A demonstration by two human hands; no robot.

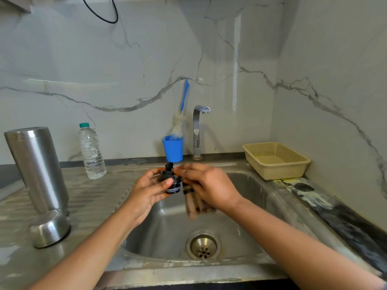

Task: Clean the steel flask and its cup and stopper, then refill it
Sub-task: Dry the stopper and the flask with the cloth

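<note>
— Pinching the black stopper (170, 181) in the left hand (146, 193), curling the thumb over its front and cupping fingers behind, above the sink (167, 227) basin.

— Gripping what with the right hand (207, 185)?

— Clutching a brownish cloth (193, 204), limp, dangling and blurred, while reaching fingertips toward the stopper's top.

— Handling how?

— Probably feeling light and rigid, being moulded plastic, knobbly on top and ringed round the base. Likely turning slick when wet, so favouring the wide middle over the small knob.

— Locating the rest?

— Standing, seemingly upside down, on the ridged steel drainboard (100, 195) at the left: the tall flask (37, 170), smooth and brushed. Likely weighing more and needing a full wrap round the body. Lying mouth-down just in front: the domed cup (50, 228).

— Refilling from where?

— Possibly using the clear crinkled bottle (92, 151) or the chrome tap (196, 130), not running now.
</note>
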